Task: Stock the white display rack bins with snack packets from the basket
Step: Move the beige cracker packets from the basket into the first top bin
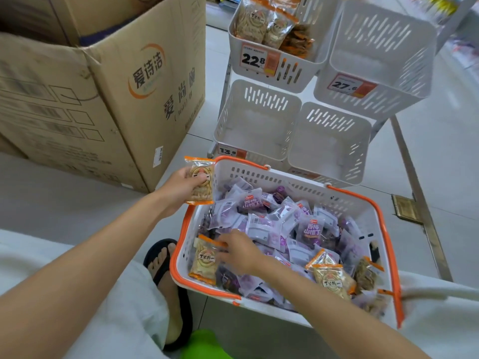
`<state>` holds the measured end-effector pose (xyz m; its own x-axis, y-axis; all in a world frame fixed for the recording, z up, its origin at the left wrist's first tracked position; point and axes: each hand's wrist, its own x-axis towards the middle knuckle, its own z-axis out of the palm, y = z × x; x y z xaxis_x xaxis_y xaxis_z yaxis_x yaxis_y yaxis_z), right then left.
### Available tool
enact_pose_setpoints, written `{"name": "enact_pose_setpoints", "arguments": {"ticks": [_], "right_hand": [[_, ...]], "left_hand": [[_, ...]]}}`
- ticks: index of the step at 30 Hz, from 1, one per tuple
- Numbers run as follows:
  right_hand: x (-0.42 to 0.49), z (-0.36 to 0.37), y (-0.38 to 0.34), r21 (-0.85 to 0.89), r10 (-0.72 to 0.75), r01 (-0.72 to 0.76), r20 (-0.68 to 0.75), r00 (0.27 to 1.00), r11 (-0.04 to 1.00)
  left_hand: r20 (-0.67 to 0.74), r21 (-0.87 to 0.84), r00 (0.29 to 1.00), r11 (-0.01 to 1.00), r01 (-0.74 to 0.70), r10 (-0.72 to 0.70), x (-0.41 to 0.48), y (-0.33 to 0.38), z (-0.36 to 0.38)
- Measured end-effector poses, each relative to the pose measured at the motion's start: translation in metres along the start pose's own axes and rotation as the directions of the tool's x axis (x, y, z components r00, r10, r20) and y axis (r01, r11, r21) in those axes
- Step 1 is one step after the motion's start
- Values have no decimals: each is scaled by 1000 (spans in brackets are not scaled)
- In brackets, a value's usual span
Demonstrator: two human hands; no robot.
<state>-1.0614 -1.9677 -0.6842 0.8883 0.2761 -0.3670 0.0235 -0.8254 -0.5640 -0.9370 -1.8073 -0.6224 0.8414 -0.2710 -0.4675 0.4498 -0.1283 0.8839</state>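
1. A cardboard box (108, 81) stood beyond the left hand (178, 189), off to its left.
2. The white display rack (334, 141) rose ahead of both hands. Its top-left bin (295, 79) already held orange-trimmed packets, and the other three bins in view looked bare.
3. The basket (293, 177) sat beneath the right hand (241, 251), heaped mostly with purple packets (259, 224).
4. The left hand gripped an orange-trimmed packet (201, 182) by its side, just outside the basket's far-left corner.
5. The right hand's fingers lay on the edge of a second orange packet (204, 263) in the near-left corner. Whether they pinched it could not be told.
6. These packets likely handle light, with slick, crinkly film and brittle contents. The sealed orange edge would give the safest hold, without squeezing the middle.
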Motion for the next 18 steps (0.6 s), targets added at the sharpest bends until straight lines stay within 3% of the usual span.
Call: {"name": "enact_pose_setpoints", "arguments": {"ticks": [2, 4, 7, 9, 12, 15, 17, 18], "right_hand": [[-2, -30, 7, 253, 76, -63, -42, 996, 965], [-11, -72, 15, 406, 82, -10, -161, 984, 914], [-39, -120, 28, 539, 121, 44, -267, 956, 841], [-61, -130, 45, 575, 186, 40, -329, 926, 817], [-97, -131, 85, 461, 297, -96, -386, 873, 882], [-139, -117, 129, 155, 428, -405, -157, 890, 901], [-159, -94, 147, -40, 489, -488, 15, 872, 872], [-165, -83, 154, -51, 489, -488, 16, 872, 871]], "left_hand": [[4, 21, 1000, 1000, -20, 20, -2, 7, 7], [96, 50, 995, 998, -43, 38, -9, 18, 18], [359, 221, 933, 970, -102, 16, -22, 25, 59], [435, 214, 900, 974, -68, -32, -23, 14, 97], [441, 177, 896, 984, -34, -49, -19, 2, 144], [437, 104, 895, 993, 51, -91, -13, 1, 169], [439, 82, 889, 992, 101, -127, -10, -1, 180], [443, 95, 884, 988, 120, -150, -9, -3, 185]]}}
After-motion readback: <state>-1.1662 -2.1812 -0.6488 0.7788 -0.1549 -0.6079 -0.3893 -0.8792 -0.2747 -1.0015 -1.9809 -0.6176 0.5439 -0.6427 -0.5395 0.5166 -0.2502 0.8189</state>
